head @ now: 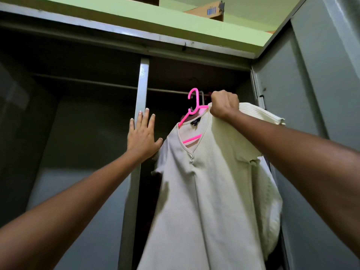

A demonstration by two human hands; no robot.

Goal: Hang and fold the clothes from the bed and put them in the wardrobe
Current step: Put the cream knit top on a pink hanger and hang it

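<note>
A cream ribbed V-neck top point(210, 182) hangs on a pink plastic hanger point(192, 106). My right hand point(224, 104) grips the hanger's right shoulder together with the fabric, holding it up just in front of the wardrobe's hanging rail point(167, 91). The hanger's hook sits at rail height; whether it is over the rail I cannot tell. My left hand point(142, 135) rests flat, fingers straight, on the grey centre post point(143, 84) of the metal wardrobe, its thumb near the top's left shoulder.
The wardrobe's left compartment point(68, 133) is dark, with its own rail point(83, 80) across the top. The right door point(315, 94) stands open beside the top. Dark garments hang behind the top. A cardboard box point(208, 12) lies on the wardrobe's roof.
</note>
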